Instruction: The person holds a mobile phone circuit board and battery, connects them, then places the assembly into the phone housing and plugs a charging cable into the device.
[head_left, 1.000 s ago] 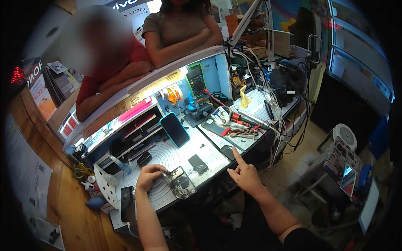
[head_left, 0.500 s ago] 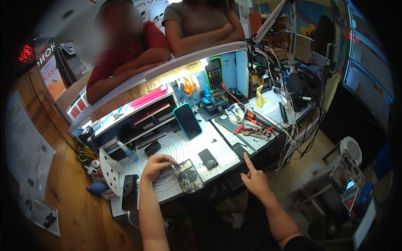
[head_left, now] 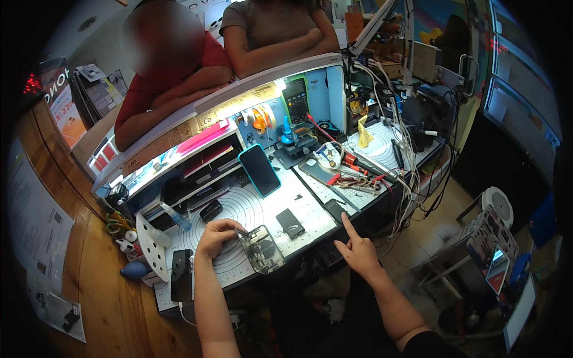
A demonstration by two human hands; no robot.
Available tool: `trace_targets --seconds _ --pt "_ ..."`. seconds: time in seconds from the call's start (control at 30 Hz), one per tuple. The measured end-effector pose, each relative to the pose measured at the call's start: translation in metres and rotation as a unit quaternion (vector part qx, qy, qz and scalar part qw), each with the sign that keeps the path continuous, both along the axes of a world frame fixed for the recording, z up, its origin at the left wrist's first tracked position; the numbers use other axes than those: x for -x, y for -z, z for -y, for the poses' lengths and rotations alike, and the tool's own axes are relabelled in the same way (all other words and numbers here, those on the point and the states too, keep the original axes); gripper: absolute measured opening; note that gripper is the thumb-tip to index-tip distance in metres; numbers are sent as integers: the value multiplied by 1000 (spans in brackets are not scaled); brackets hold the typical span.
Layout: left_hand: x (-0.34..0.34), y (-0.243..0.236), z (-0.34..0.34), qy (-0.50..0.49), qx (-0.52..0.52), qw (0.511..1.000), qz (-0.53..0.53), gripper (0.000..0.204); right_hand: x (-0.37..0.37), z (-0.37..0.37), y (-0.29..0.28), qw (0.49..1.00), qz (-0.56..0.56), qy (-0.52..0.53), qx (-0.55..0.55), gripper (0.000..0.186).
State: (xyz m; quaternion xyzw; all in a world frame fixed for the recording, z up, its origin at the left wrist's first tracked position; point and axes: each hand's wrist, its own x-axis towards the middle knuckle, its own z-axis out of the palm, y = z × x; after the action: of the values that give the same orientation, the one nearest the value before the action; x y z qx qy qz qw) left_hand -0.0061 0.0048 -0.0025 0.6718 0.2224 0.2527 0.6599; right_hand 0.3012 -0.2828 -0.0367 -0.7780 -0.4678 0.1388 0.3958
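Grey opened phone (head_left: 262,249) slants lengthwise from left hand (head_left: 216,238) toward near right.

Far left, a red-sleeved person (head_left: 132,119) is blurred about the head; the view's top edge crops another person (head_left: 265,36). The opened phone (head_left: 261,250) has parts too small to tell.

A bare strip of surface (head_left: 316,213) runs between the dark flat block (head_left: 290,222) and the small dark slab (head_left: 334,209) — a way in from the front edge. Left of the block, the opened phone (head_left: 262,249) bars the approach; farther back stand the blue-edged phone (head_left: 260,170) and shelf (head_left: 200,198) — tools (head_left: 358,169) and loose cables (head_left: 399,143) crowd the right.
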Motion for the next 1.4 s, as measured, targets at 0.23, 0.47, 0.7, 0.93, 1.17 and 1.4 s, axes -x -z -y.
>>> trace_targets --seconds 0.23,0.47,0.7,0.93,1.17,1.4 --pt "0 -1 0 8 2 1000 1 20 5 -1 -10 995 -16 36 -97 81" --pt "-1 -1 -1 -3 -1 1000 -5 24 -6 -7 4 944 85 61 -314 61" --pt "0 -4 3 10 3 1000 1 20 7 0 -43 921 48 0 -386 85" --pt "3 4 -5 8 0 1000 -5 19 101 -15 -87 944 -59 -270 -179 38" --pt "5 1 -3 17 -12 1000 9 18 129 -33 -58 962 49 -268 4 47" --pt "1 0 -2 3 -20 999 -42 18 114 -47 -49 954 128 -269 14 41"
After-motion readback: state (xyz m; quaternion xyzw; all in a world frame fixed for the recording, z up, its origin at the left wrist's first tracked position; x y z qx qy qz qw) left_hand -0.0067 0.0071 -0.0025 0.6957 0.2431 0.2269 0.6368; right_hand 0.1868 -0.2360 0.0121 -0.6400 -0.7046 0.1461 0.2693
